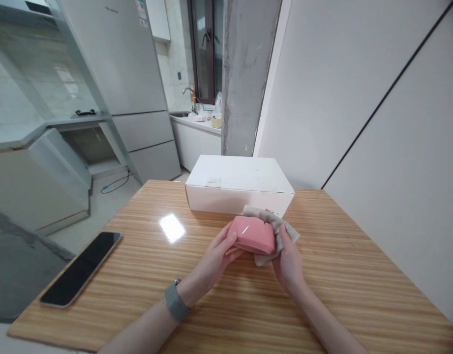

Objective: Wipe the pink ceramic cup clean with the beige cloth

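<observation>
A glossy pink case (253, 233), perhaps a glasses case, is held above the table between both hands. My left hand (222, 248) grips its left end, thumb on the upper face and fingers underneath. Around the case's right end is a grey-beige cloth (265, 258), which also shows behind it. My right hand (288, 255) is closed on the cloth, with its thumb pressing the fabric near the case. The fingers behind the cloth are hidden. A grey band circles my left wrist.
Just behind the hands, a white cardboard box (241, 177) lies on the wood-grain table (344, 275). A dark-screened phone (82, 269) rests near the left edge. A white wall (388, 162) stands close on the right; a fridge (126, 73) and sink counter are beyond.
</observation>
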A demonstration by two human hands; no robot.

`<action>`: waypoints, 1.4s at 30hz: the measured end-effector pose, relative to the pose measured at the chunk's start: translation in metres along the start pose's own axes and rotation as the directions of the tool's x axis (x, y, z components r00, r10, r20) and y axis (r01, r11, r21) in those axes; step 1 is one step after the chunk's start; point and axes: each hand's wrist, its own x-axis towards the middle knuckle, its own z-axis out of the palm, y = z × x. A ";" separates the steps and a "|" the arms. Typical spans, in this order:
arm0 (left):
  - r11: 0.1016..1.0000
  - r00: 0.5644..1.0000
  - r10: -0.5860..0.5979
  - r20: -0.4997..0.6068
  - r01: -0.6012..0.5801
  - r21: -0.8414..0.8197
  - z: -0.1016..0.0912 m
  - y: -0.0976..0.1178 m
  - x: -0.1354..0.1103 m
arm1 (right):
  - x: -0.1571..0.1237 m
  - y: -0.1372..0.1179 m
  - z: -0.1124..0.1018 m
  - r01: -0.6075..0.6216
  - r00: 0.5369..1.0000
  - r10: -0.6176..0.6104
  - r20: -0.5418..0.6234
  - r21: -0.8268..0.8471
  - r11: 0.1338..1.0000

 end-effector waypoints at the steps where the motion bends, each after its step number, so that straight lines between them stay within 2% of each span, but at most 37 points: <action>1: 0.999 1.000 0.023 0.004 -0.023 0.025 0.000 0.000 0.000 | 0.001 -0.001 0.000 -0.011 1.000 0.011 -0.002 0.026 1.000; 4: 0.994 0.997 0.080 0.008 -0.080 0.070 -0.002 -0.003 0.000 | -0.004 -0.004 0.004 -0.040 0.999 0.037 0.034 0.085 0.996; 6: 0.996 0.995 0.073 0.067 -0.075 0.036 -0.005 -0.006 0.001 | -0.010 -0.007 0.008 -0.046 0.997 0.040 0.062 0.086 0.995; 9: 0.996 0.982 -0.041 0.184 0.055 -0.075 -0.009 -0.009 0.002 | -0.015 -0.009 0.012 -0.053 0.994 0.047 0.098 0.063 0.997; 11: 0.987 0.975 -0.078 0.207 0.104 -0.120 -0.009 -0.009 0.003 | -0.016 -0.008 0.011 -0.050 0.993 0.044 0.114 0.047 0.998; 16: 0.993 0.997 0.001 0.072 0.008 -0.117 -0.002 -0.005 0.000 | -0.014 -0.005 0.006 0.003 0.985 0.002 0.171 -0.033 0.999; 18: 0.997 0.998 0.056 -0.020 -0.057 -0.058 0.001 -0.004 -0.001 | -0.015 -0.004 0.004 0.029 0.983 -0.013 0.182 -0.088 0.996; 21: 0.988 0.978 0.145 -0.153 -0.134 0.079 0.003 -0.008 -0.002 | -0.017 -0.003 0.003 0.037 0.979 -0.006 0.203 -0.149 0.988; 23: 0.979 0.969 0.171 -0.177 -0.146 0.144 0.002 -0.013 -0.001 | -0.018 -0.004 0.003 0.039 0.978 -0.005 0.209 -0.162 0.986; 26: 0.979 0.984 0.160 -0.083 -0.147 0.143 -0.001 -0.017 0.000 | -0.016 -0.007 0.004 0.049 0.985 -0.021 0.171 -0.163 0.985; 30: 0.999 0.995 0.050 0.088 -0.050 -0.001 -0.001 -0.011 0.000 | -0.007 -0.007 0.000 0.099 0.994 -0.088 0.070 -0.169 0.981; 33: 0.999 0.988 0.044 0.147 -0.048 0.026 0.002 -0.005 -0.001 | -0.001 -0.006 -0.004 0.128 0.992 -0.124 0.038 -0.161 0.979; 38: 0.984 0.975 0.158 0.158 -0.168 0.051 0.003 -0.007 -0.002 | -0.007 -0.011 0.001 0.026 0.996 -0.024 0.087 -0.020 0.999; 42: 0.996 0.961 0.086 0.263 -0.087 -0.010 0.001 -0.008 -0.003 | -0.016 -0.014 0.008 -0.035 0.991 0.033 0.129 0.017 0.999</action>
